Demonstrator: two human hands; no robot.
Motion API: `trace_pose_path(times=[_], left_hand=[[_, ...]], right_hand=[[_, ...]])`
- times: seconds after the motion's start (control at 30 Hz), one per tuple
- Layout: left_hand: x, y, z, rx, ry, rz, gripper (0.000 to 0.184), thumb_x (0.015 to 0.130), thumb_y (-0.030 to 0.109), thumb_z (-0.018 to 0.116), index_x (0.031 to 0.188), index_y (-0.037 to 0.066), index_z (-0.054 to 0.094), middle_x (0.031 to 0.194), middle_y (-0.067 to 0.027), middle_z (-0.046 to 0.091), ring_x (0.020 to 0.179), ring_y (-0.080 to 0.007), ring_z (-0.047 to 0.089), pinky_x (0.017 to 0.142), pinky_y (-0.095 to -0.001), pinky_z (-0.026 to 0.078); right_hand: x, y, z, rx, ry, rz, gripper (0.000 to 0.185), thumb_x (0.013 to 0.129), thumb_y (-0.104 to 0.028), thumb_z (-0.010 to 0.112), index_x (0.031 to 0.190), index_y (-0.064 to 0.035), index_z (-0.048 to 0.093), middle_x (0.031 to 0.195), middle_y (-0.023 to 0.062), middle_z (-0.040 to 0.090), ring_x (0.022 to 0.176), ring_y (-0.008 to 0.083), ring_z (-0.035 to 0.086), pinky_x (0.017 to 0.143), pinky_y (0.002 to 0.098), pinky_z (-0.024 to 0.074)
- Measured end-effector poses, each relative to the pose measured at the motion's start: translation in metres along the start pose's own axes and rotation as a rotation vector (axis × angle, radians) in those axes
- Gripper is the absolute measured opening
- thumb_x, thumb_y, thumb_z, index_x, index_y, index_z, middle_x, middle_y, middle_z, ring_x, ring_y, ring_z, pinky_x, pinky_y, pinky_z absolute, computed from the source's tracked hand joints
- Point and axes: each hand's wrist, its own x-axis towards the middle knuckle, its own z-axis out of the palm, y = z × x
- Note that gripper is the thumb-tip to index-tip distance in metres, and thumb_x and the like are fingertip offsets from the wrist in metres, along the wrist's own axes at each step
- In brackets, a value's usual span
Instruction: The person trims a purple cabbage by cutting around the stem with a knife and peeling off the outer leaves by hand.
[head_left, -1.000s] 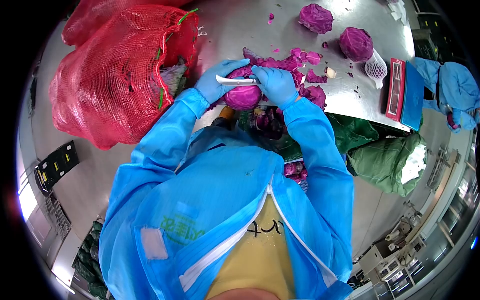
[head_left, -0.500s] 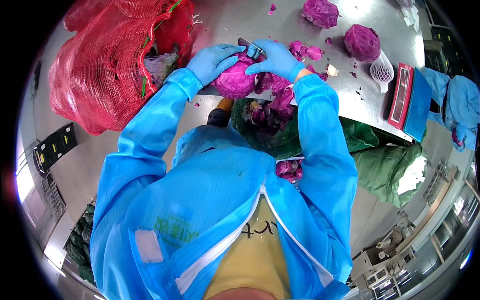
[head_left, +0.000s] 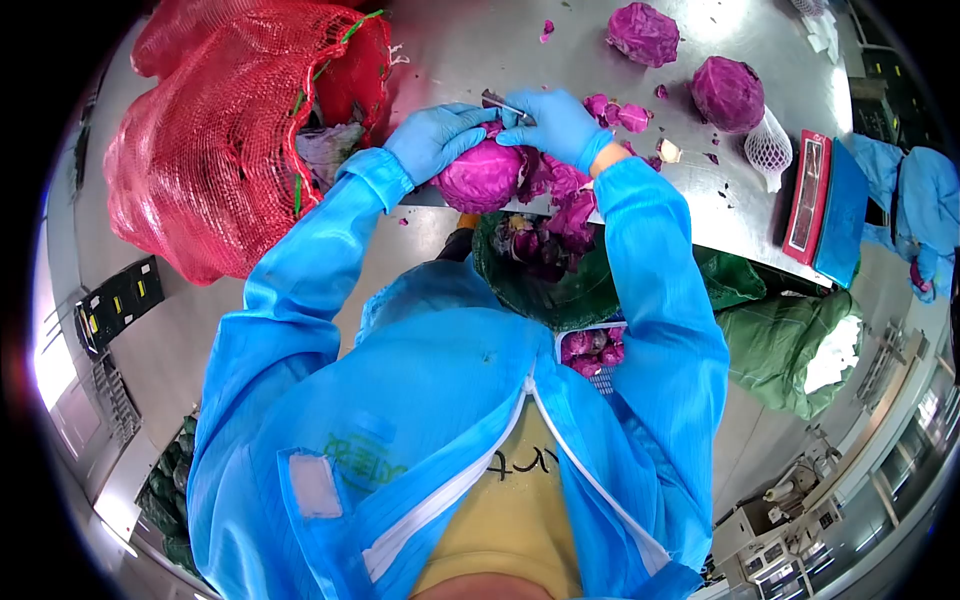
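Note:
A red cabbage (head_left: 482, 178) rests at the table's near edge. My left hand (head_left: 437, 138), in a blue glove, is wrapped over its left and far side. My gloved right hand (head_left: 556, 126) grips a small knife (head_left: 503, 104), whose blade points left above the cabbage's far end. The right thumb lies close to the cabbage; the knife's handle is mostly hidden in the fingers. Loose purple leaves (head_left: 566, 180) lie beside the cabbage under my right wrist, some hanging over the edge. Below them a green bag (head_left: 520, 290) holds more leaf scraps.
A red mesh sack (head_left: 210, 150) stands at left. Two more cabbages (head_left: 643, 34) sit on the steel table (head_left: 740, 185), near a white foam net (head_left: 768, 150) and a red-and-blue box (head_left: 825, 205). A green sack (head_left: 780, 350) stands at right, and a crate of purple pieces (head_left: 592, 348) below.
The whole view has shifted slightly, moving the scene down and right. My right thumb has drawn back a little on the cabbage, and the knife blade sits somewhat lower. Both hands keep their holds.

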Motion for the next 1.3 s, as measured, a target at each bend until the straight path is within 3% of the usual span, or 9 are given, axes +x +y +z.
trace_pose_path(times=[0.07, 0.17, 0.33, 0.57, 0.77, 0.93, 1.03, 1.13, 1.3], left_hand=[[0.002, 0.003, -0.005, -0.036, -0.056, -0.035, 0.032, 0.092, 0.017, 0.055, 0.122, 0.005, 0.058, 0.114, -0.0164, 0.061, 0.102, -0.0313, 0.061, 0.09, -0.0358, 0.048], [-0.001, -0.002, -0.003, -0.112, -0.048, 0.004, 0.032, 0.091, 0.015, 0.057, 0.122, 0.003, 0.058, 0.115, -0.0156, 0.062, 0.102, -0.0282, 0.062, 0.091, -0.0337, 0.048], [0.001, -0.007, 0.002, -0.14, -0.029, -0.016, 0.034, 0.092, 0.017, 0.056, 0.123, 0.002, 0.056, 0.117, -0.0156, 0.061, 0.108, -0.0284, 0.059, 0.095, -0.0319, 0.045], [-0.001, 0.0, -0.002, -0.1, -0.02, -0.03, 0.032, 0.092, 0.014, 0.055, 0.122, 0.002, 0.056, 0.113, -0.0156, 0.061, 0.103, -0.0298, 0.06, 0.092, -0.0331, 0.047], [0.0, -0.007, 0.011, -0.185, -0.005, -0.035, 0.036, 0.088, -0.001, 0.056, 0.124, 0.005, 0.056, 0.111, -0.0143, 0.06, 0.102, -0.0269, 0.06, 0.09, -0.0314, 0.048], [0.0, 0.005, 0.004, -0.204, -0.017, -0.028, 0.038, 0.088, 0.002, 0.057, 0.125, 0.008, 0.056, 0.111, -0.0147, 0.061, 0.102, -0.0288, 0.06, 0.09, -0.0324, 0.048], [-0.001, 0.003, -0.006, -0.123, -0.043, -0.092, 0.035, 0.093, 0.018, 0.054, 0.126, 0.008, 0.056, 0.116, -0.0162, 0.061, 0.106, -0.0305, 0.059, 0.092, -0.036, 0.047], [-0.004, 0.0, -0.003, -0.071, -0.031, -0.029, 0.035, 0.093, 0.022, 0.053, 0.126, 0.009, 0.056, 0.118, -0.0163, 0.06, 0.108, -0.031, 0.058, 0.093, -0.0365, 0.046], [-0.001, 0.009, -0.006, 0.019, -0.063, -0.033, 0.036, 0.094, 0.023, 0.052, 0.127, 0.01, 0.055, 0.121, -0.0162, 0.059, 0.109, -0.032, 0.058, 0.094, -0.0366, 0.045]], right_hand=[[-0.006, -0.008, 0.005, -0.146, 0.075, 0.026, 0.024, 0.081, -0.027, 0.069, 0.097, -0.01, 0.063, 0.083, 0.0114, 0.066, 0.074, 0.031, 0.064, 0.064, 0.0383, 0.0501], [-0.012, -0.033, 0.008, -0.45, 0.126, -0.015, 0.018, 0.084, -0.027, 0.061, 0.096, -0.0128, 0.06, 0.077, 0.0112, 0.065, 0.074, 0.0305, 0.065, 0.061, 0.0404, 0.0514], [-0.022, -0.035, 0.028, -0.858, 0.164, -0.107, 0.022, 0.077, -0.011, 0.057, 0.099, -0.0081, 0.055, 0.074, 0.0032, 0.056, 0.065, 0.019, 0.061, 0.053, 0.0325, 0.0504], [-0.027, -0.042, 0.022, -0.805, 0.187, -0.234, 0.016, 0.078, -0.014, 0.056, 0.093, -0.0098, 0.055, 0.081, 0.0036, 0.059, 0.068, 0.0184, 0.063, 0.055, 0.0324, 0.0515], [-0.045, -0.033, 0.04, -0.883, 0.343, -0.205, 0.032, 0.074, -0.012, 0.056, 0.106, -0.0098, 0.056, 0.09, 0.0018, 0.058, 0.067, 0.0154, 0.058, 0.055, 0.0292, 0.0482], [-0.057, -0.033, 0.063, -0.779, 0.618, -0.142, 0.04, 0.071, -0.012, 0.059, 0.111, -0.0103, 0.058, 0.098, 0.0012, 0.063, 0.064, 0.0145, 0.058, 0.054, 0.0283, 0.0478], [-0.063, -0.029, 0.067, -0.726, 0.732, -0.049, 0.038, 0.07, -0.009, 0.065, 0.107, -0.0099, 0.062, 0.092, 0.0031, 0.066, 0.065, 0.0167, 0.061, 0.056, 0.0284, 0.0493], [-0.059, -0.034, 0.064, -0.197, 0.911, 0.289, 0.022, 0.079, -0.011, 0.07, 0.099, -0.0048, 0.064, 0.088, 0.0085, 0.067, 0.068, 0.0197, 0.063, 0.059, 0.0289, 0.0508], [-0.051, -0.026, 0.072, 0.282, 0.978, 0.411, 0.024, 0.084, -0.015, 0.069, 0.104, -0.0013, 0.063, 0.091, 0.0087, 0.068, 0.075, 0.0127, 0.063, 0.065, 0.0255, 0.0504]])
